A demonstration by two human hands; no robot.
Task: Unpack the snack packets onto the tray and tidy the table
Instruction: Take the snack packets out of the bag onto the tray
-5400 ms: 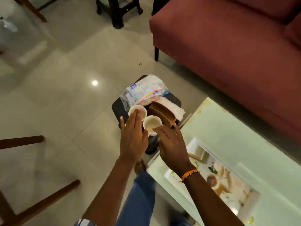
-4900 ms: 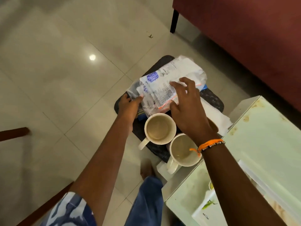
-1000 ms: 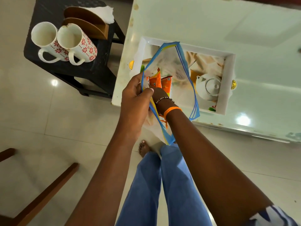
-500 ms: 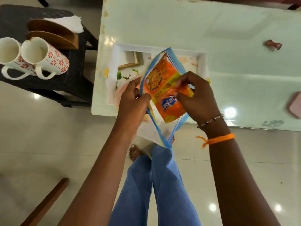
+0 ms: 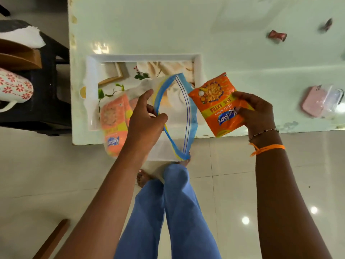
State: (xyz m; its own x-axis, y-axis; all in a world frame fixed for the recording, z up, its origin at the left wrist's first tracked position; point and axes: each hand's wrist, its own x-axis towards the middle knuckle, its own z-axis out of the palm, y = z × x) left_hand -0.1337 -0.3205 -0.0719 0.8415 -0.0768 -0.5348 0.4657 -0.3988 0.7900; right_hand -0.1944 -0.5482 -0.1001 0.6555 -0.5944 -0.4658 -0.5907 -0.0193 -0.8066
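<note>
My left hand (image 5: pixel 144 119) pinches the blue-edged rim of a clear zip bag (image 5: pixel 179 116), holding its mouth wide over the near edge of the glass table. More orange snack packets (image 5: pixel 113 120) show through the bag's plastic at its left. My right hand (image 5: pixel 255 111) grips one orange snack packet (image 5: pixel 217 104), fully out of the bag and held just right of the white printed tray (image 5: pixel 92 75), above the table's front edge.
A black stool (image 5: pixel 46 94) at the left carries flowered mugs (image 5: pixel 15 86), wooden plates and a white napkin. On the glass table (image 5: pixel 168 28) lie candy wrappers (image 5: pixel 277 35) at the far right and a pink case (image 5: pixel 314 103) nearer. My legs stand below.
My right hand has pulled the orange packet clear of the bag and moved it right, beyond the tray's edge. My left hand still holds the bag open.
</note>
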